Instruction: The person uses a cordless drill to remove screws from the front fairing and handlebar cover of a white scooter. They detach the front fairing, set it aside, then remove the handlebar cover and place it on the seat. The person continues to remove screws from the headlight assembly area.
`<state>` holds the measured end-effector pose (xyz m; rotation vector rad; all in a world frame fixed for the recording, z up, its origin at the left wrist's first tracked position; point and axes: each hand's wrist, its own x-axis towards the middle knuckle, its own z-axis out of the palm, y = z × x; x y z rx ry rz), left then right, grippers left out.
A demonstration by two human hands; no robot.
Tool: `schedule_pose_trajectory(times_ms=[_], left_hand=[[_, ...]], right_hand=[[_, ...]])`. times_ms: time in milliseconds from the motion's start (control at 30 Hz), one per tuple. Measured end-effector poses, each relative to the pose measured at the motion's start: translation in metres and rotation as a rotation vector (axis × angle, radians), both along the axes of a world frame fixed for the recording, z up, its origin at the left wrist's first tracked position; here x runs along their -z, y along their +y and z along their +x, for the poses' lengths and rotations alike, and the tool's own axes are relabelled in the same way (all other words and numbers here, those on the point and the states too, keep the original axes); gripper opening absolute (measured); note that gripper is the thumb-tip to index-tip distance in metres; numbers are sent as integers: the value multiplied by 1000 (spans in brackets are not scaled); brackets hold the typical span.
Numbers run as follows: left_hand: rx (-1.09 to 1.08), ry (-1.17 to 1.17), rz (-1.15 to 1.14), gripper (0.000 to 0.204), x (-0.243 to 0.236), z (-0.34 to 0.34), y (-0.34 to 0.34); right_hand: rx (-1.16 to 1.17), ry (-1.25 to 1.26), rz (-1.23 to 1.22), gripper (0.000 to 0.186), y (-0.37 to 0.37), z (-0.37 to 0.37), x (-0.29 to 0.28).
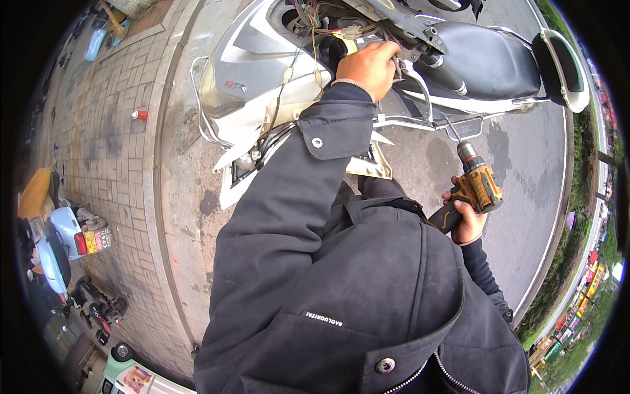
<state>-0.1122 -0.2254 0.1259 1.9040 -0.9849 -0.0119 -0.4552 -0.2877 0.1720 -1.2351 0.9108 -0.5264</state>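
Observation:
A white and grey scooter (243,85) stands across the top of the view with its front covers off and its wiring bare. My left hand (369,69) reaches into the opened front, its fingers curled down over a part there. What they hold is hidden beneath the hand. Lower at the right, my right hand (470,223) grips the handle of a yellow and black cordless drill (482,189). A long thin bit (451,127) points from its chuck toward the scooter's side rail, seemingly apart from it. Loose coloured wires (314,20) hang beside my left hand.
The scooter's black seat (485,60) and a padded backrest (569,71) extend right. A metal guard bar (199,98) rings its front. Left of the curb (161,197) lies brick paving with a red can (140,115) and a parked light-blue scooter (65,226).

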Motion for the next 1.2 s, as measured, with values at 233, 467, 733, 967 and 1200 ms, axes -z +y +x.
schedule_pose_trajectory(times_ms=[233,467,733,967,1200], left_hand=[[5,-71,-47,24,-4,0,17],[-177,175,-98,15,-2,-4,51],[-350,499,-166,22,-6,18,96],[-406,515,-245,31,-47,21,97],[-200,-766,309,62,-141,84,73]], right_hand=[[-31,-3,-7,62,4,5,-6],[-31,-59,31,63,11,11,-10],[-410,-91,-71,60,-11,22,-9],[-726,30,-288,38,-25,48,-1],[-793,-123,-304,37,-47,64,2]])
